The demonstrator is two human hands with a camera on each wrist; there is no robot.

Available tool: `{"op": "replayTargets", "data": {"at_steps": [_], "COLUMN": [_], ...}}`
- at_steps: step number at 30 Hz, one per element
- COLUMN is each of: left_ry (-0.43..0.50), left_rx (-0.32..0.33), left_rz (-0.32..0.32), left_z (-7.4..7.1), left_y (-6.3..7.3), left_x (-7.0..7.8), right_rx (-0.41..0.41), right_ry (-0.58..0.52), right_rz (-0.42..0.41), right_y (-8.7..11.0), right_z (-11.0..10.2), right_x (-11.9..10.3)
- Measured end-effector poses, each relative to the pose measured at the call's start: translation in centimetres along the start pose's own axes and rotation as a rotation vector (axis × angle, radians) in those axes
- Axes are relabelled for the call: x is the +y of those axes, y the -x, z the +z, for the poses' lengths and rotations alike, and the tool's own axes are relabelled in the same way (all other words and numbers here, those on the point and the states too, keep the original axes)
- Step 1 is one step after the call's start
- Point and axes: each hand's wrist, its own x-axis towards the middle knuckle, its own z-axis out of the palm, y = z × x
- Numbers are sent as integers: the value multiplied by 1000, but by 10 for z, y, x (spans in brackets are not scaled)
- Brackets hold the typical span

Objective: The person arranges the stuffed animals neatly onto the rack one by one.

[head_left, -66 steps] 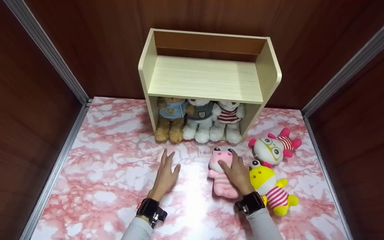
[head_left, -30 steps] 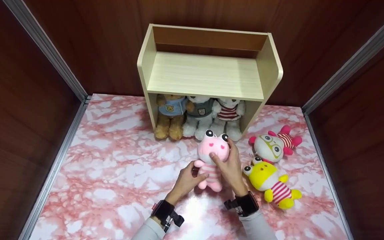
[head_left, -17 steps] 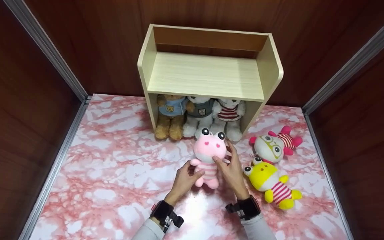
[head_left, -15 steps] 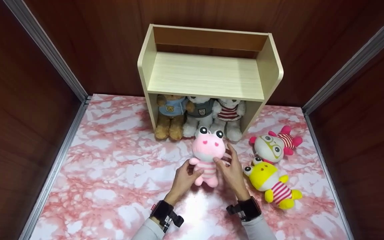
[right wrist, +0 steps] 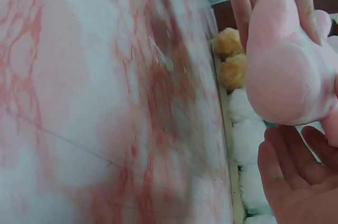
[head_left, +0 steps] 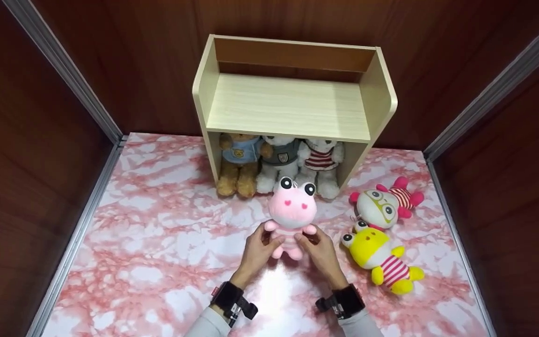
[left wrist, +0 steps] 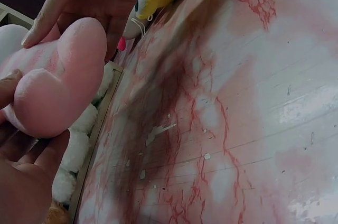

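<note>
Between both hands, a pink plush frog (head_left: 293, 208) with big black-and-white eyes and a striped body is held upright, facing up toward the head camera. My left hand (head_left: 256, 250) grips one side of its body, thumb on the belly. On the other side my right hand (head_left: 321, 252) holds it the same way, its thumb also on the front. In the left wrist view the frog's legs (left wrist: 60, 86) hang clear above the tabletop, over a shadow. The right wrist view shows the legs (right wrist: 282, 81) from below, with fingers behind the back.
A pale wooden shelf (head_left: 288, 105) stands at the back, three plush bears (head_left: 280, 164) in its lower compartment. To the right lie a yellow plush frog (head_left: 384, 257) and a pink-and-white plush toy with glasses (head_left: 382, 206). Dark panels (head_left: 508, 210) enclose the marbled table (head_left: 157, 234).
The pink frog was picked up from the table and moved left, turned upright. The left hand came in to hold it; the right hand slid from its head down to its body.
</note>
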Motion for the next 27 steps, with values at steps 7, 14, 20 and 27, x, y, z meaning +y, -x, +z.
{"op": "replayTargets", "data": {"at_steps": [7, 14, 20, 27], "left_ry": [-13, 61, 23, -11], "left_rx": [-31, -58, 29, 87], "left_rz": [0, 72, 95, 101], "left_z": [2, -7, -19, -32], "left_y": [0, 5, 2, 1], "left_x": [12, 43, 37, 22], "right_rx": [17, 50, 99, 206], "right_ry": [-66, -82, -37, -30], "right_rz": [0, -20, -129, -186], "right_y": [-6, -7, -26, -60], "right_z": [2, -5, -25, -47], "right_x": [-2, -49, -98, -117]}}
